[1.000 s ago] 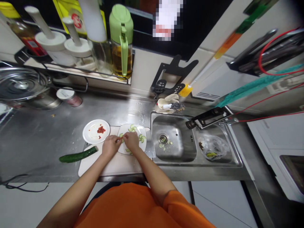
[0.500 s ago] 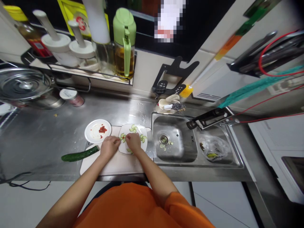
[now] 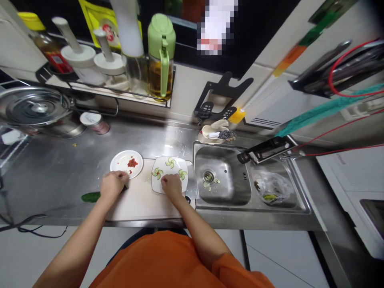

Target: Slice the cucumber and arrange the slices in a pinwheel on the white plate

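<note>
My left hand (image 3: 112, 187) is at the near left rim of a round white plate (image 3: 115, 165) that bears small red pieces (image 3: 132, 163). Its fingers are pinched together; whatever they hold is too small to make out. Over the near part of a square white plate (image 3: 155, 187) my right hand (image 3: 172, 187) is closed, fingertips together, their content hidden. Green slices (image 3: 171, 162) lie on that plate in pinwheel shapes, the left one with a red centre. Partly behind my left hand lies a cucumber (image 3: 90, 197). Beneath the square plate is a pale cutting board (image 3: 141, 208).
A flat metal blade (image 3: 193, 184) shows right of the square plate. Beyond it, the steel sink (image 3: 231, 180) has slices near its drain, with a clear plastic bag (image 3: 274, 188) farther right. A lidded pot (image 3: 39, 108) and a small tub (image 3: 95, 123) stand at back left.
My left hand has moved left from the square plate to the round plate's rim, now covering part of the cucumber. My right hand has drawn back slightly from the left pinwheel, uncovering its red centre.
</note>
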`<action>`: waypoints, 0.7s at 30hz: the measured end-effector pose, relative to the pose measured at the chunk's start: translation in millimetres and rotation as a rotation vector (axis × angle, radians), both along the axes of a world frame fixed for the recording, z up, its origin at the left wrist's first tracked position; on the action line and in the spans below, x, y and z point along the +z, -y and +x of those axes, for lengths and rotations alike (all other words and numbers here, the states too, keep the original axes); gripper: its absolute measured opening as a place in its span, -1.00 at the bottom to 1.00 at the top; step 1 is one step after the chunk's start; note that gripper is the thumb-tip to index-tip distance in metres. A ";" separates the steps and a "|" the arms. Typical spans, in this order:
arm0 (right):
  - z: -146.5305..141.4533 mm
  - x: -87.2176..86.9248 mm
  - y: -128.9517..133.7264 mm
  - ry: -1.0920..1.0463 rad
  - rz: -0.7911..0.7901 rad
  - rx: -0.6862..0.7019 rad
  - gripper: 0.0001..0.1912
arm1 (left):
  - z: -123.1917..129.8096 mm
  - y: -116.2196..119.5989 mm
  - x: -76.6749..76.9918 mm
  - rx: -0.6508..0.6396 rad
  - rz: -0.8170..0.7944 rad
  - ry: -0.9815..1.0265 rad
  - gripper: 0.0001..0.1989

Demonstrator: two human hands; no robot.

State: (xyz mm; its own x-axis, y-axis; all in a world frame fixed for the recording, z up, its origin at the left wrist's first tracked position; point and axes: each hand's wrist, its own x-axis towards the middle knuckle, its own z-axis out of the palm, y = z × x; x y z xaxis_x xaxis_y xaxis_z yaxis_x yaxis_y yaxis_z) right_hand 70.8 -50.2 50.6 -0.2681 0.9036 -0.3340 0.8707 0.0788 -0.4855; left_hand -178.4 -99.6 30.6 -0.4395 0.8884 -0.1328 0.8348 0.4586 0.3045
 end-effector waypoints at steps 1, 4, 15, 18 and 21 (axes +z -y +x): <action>-0.5 -0.1 2.2 0.003 0.003 0.008 -0.80 | -0.9 -1.2 -1.6 -0.001 -0.011 0.007 -0.70; -1.5 -1.3 6.4 0.009 0.011 0.026 -0.80 | 1.6 -7.3 -4.8 0.004 -0.040 0.031 -0.71; 4.5 -0.8 10.3 0.010 0.020 0.007 -0.82 | 3.7 -13.3 -2.7 -0.010 -0.037 0.064 -0.71; 8.4 1.7 8.0 0.003 0.003 -0.018 -0.82 | 9.8 -16.0 1.3 -0.016 0.052 0.124 -0.71; 13.0 4.0 1.3 -0.010 0.000 -0.055 -0.82 | 27.4 -28.6 5.9 -0.060 0.152 0.232 -0.73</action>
State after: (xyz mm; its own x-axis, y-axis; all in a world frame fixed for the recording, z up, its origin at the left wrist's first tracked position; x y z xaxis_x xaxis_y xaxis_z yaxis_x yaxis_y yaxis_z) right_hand 83.8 -51.5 54.6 -0.2216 0.9171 -0.3313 0.8688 0.0314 -0.4942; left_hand -151.0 -71.0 36.5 -0.3592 0.9292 -0.0872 0.7592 0.3452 0.5517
